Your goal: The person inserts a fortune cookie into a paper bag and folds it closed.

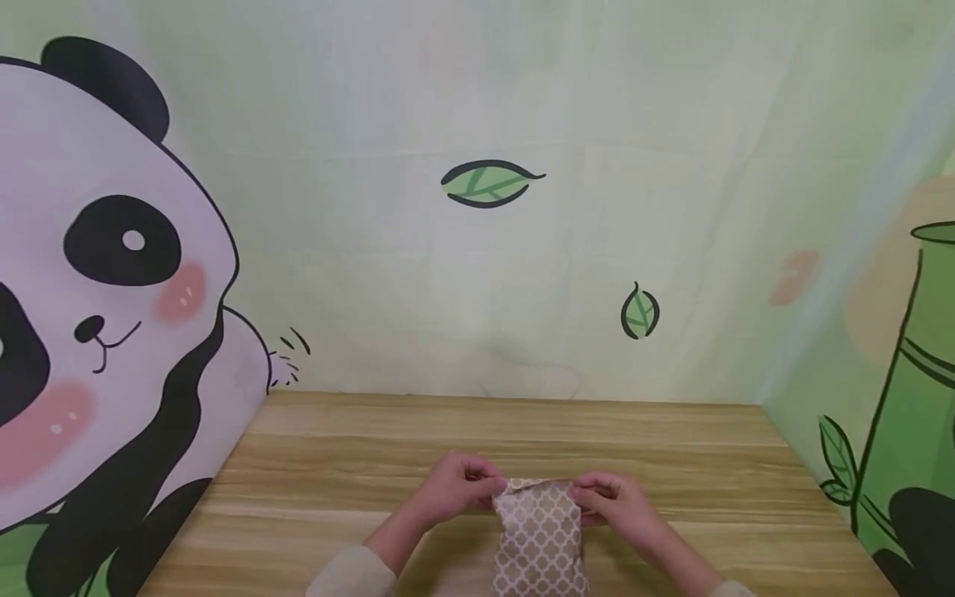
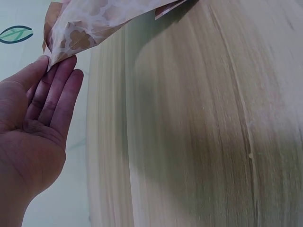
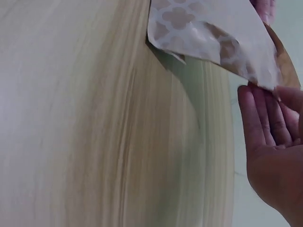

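Observation:
A tan paper bag (image 1: 540, 535) with a white lattice pattern is held up near the front of the table, its lower end cut off by the head view's bottom edge. My left hand (image 1: 453, 489) pinches its upper left corner between thumb and fingers. At the opposite upper corner, my right hand (image 1: 619, 507) pinches the rim the same way. Plain brown paper shows inside the slightly parted mouth. In the left wrist view, the bag (image 2: 90, 30) narrows to a point at the thumb. The right wrist view shows the bag's side edge (image 3: 208, 38) and a bent flap below.
The wood-grain table (image 1: 358, 448) extends behind and beside the hands. A pale green cloth backdrop (image 1: 373, 290) rises at its far edge, printed with a panda (image 1: 119, 166), leaves (image 1: 488, 184) and bamboo (image 1: 918, 373).

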